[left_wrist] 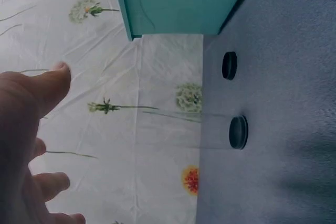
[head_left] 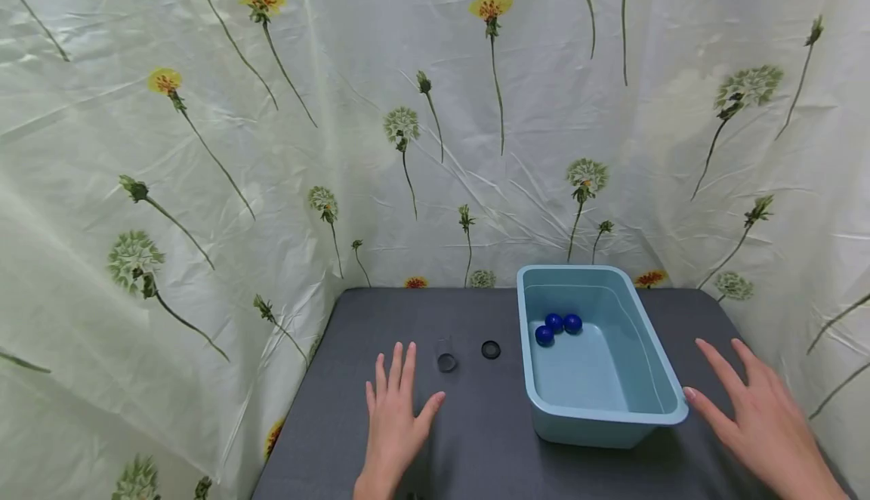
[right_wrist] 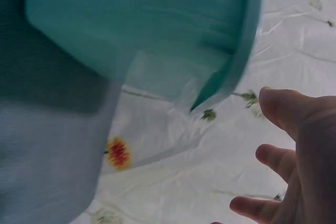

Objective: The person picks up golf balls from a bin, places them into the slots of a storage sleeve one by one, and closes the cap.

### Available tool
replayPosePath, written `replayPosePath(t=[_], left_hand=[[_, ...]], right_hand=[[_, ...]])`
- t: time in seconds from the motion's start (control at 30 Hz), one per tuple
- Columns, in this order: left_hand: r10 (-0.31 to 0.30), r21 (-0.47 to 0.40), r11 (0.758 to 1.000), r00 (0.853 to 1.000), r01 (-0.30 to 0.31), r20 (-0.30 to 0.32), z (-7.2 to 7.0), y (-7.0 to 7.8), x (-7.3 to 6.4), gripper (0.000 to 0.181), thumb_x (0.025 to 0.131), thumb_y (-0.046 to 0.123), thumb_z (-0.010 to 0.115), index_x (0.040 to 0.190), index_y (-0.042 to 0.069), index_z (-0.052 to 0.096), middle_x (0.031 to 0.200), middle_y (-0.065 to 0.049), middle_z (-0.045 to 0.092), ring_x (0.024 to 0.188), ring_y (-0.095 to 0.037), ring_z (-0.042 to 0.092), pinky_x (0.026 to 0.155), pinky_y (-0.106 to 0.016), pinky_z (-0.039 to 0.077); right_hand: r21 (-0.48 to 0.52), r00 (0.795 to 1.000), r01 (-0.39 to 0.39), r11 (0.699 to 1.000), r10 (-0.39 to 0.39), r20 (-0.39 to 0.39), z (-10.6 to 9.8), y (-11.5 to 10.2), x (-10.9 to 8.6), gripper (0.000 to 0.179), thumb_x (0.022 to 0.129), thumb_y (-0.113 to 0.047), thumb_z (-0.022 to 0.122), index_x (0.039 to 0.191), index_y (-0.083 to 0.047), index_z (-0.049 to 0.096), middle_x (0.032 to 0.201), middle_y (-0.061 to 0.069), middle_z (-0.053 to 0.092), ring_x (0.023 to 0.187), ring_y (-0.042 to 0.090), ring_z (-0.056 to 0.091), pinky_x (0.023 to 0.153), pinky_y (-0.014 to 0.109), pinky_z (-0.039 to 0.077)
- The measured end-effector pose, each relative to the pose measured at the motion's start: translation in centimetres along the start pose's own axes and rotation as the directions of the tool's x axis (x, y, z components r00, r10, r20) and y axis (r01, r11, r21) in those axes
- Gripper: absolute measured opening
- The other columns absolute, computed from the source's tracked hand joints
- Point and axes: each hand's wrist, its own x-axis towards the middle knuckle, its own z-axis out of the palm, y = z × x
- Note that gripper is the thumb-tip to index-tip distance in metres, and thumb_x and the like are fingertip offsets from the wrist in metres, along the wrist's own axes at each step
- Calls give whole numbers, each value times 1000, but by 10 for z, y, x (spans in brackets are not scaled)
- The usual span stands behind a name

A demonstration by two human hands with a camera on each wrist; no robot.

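Observation:
My left hand hovers over the dark table with its fingers spread, holding nothing. Just beyond it stands a clear cylindrical tube with a black base. To the tube's right lies a separate round black cap. A light blue plastic bin stands on the right part of the table. Inside the bin, three dark blue balls sit together toward the far left corner. At the bin's right side, my right hand is held with spread fingers and grips nothing; whether its thumb touches the rim I cannot tell.
The dark grey tabletop has rounded far corners. A white curtain printed with dandelions hangs behind the table and along both sides. The bin's tall walls rise between the two hands.

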Motion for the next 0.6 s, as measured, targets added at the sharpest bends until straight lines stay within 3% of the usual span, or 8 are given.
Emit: replayPosePath(t=[0.23,0.43,0.6], left_hand=[[67,-160,983,987,-90,-144,-2,-3,13,90,90,42,76,161,23,25,163,-11,29,146,-44,26,102,-73,28],[36,-322,942,984,-91,-174,2,-6,24,85,90,39,77,159,23,30,158,-10,36,144,-33,34,103,-63,37],[31,-352,930,980,-100,-196,10,-10,33,83,90,38,77,159,24,32,156,-10,39,141,-30,40,102,-58,41]], right_hand=[[144,994,111,983,-108,-26,-15,-20,25,83,88,-37,78,157,-20,34,150,34,29,125,60,34,79,81,31],[233,989,137,963,-148,28,-23,-38,48,77,91,-38,76,154,-12,40,147,32,34,121,56,41,77,78,38],[285,980,164,945,-189,64,-25,-51,67,72,93,-40,73,151,-10,44,146,28,39,122,54,44,81,77,39]])
